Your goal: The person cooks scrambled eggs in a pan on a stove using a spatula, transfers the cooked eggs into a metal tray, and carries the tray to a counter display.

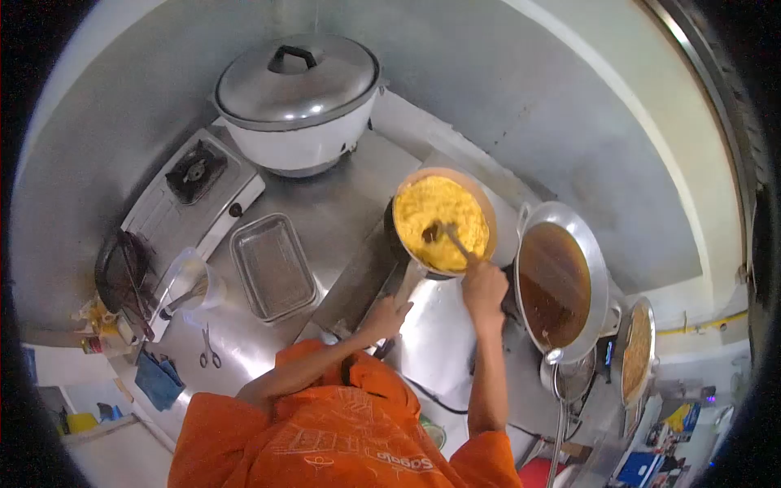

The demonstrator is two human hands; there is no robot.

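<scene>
A round pan [490, 213] with yellow food [443, 203] in it, which looks like egg, sits on the stove at the centre. My left hand [387, 319] is closed around the pan's pale handle [411, 282], below the pan. At the pan's lower right edge, my right hand [486, 289] grips a spatula [455, 238]. The spatula's dark end rests in the yellow food.
Right of the pan stands a wide metal wok [602, 272] of brown liquid, with a ladle [557, 390] beside it. A large lidded cooker [293, 130], metal tray [272, 264], portable burner [195, 195], whisk container [213, 289] and scissors [210, 350] occupy the left.
</scene>
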